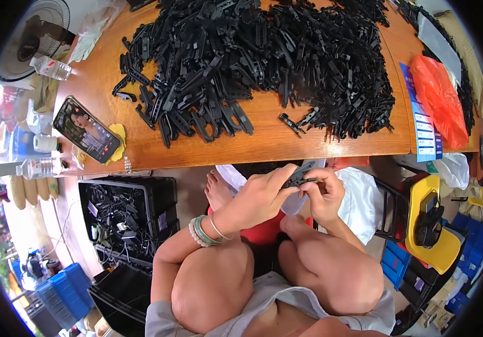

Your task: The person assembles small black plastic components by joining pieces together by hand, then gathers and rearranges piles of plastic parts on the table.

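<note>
Between my two hands, just off the table's near edge, is a small black plastic clip-like part [299, 175]. My left hand [261, 194], with bracelets at the wrist, pinches it from the left and above. The fingertips of my right hand [324, 194] close on its right end. A large heap of similar black plastic parts [213, 56] covers the middle of the wooden table [196, 154]. One loose part [292, 123] lies near the table's front edge, slightly apart from the heap.
A phone [88, 130] leans on a yellow stand [119, 140] at the table's left. A red plastic bag [438, 98] lies right, by a blue printed sheet [424, 126]. Below stand a black crate of cables and parts [126, 219] and a yellow chair [432, 247].
</note>
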`<move>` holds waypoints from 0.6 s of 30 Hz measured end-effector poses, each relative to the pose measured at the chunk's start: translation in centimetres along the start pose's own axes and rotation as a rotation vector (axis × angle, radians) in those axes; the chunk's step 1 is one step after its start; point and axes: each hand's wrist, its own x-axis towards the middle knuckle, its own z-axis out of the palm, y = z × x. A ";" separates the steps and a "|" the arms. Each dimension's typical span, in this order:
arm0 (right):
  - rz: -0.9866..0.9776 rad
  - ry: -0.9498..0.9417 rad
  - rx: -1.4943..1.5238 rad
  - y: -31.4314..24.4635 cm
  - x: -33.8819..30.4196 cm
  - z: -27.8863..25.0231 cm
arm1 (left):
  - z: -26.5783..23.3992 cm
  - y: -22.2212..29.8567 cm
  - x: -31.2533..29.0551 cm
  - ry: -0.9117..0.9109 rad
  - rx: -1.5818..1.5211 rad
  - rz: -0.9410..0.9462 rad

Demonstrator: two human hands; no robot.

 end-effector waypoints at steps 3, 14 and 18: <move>-0.100 -0.013 -0.198 -1.1 1.3 0.1 | -0.2 -0.5 -0.1 0.023 0.053 0.086; -0.068 -0.223 -0.235 -0.8 1.5 -0.9 | -0.3 -0.9 -0.7 -0.051 0.219 0.160; -0.063 -0.247 -0.273 -1.8 1.8 -1.4 | -0.4 -0.4 -0.2 -0.057 0.219 0.178</move>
